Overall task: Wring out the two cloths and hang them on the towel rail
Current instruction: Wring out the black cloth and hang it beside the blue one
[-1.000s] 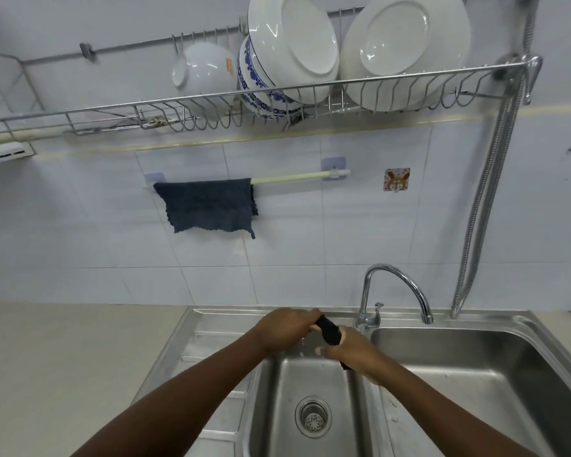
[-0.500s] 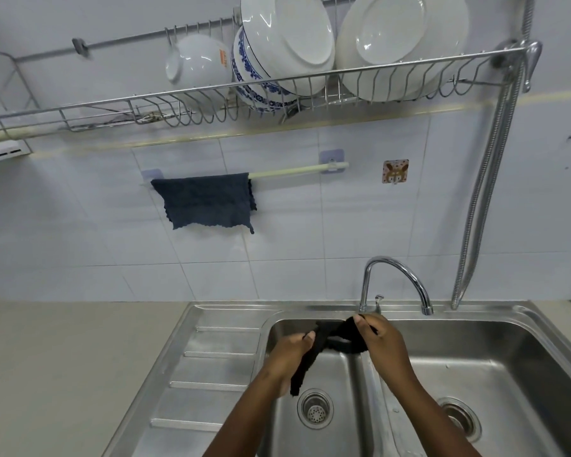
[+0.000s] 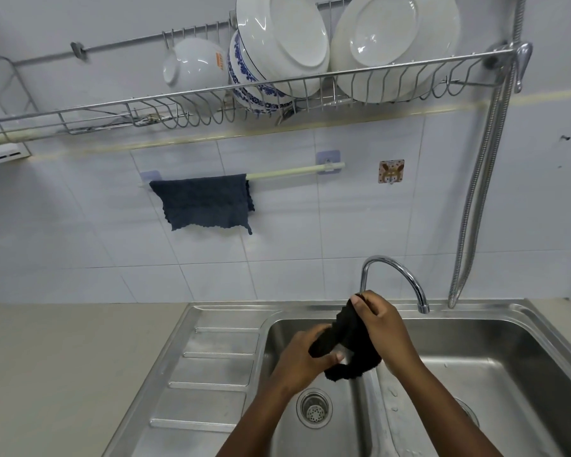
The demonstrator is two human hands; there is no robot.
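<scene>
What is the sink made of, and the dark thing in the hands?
The sink looks like brushed stainless steel: grey, with soft reflections. The black cloth looks like soft, fuzzy fabric, perhaps microfibre: it bunches and droops between the left hand and right hand.

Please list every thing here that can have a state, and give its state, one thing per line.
blue cloth: hanging on the towel rail
black cloth: bunched, held over the sink
left hand: closed on the black cloth
right hand: closed on the black cloth
tap: no water seen running
plates: standing in the dish rack
</scene>
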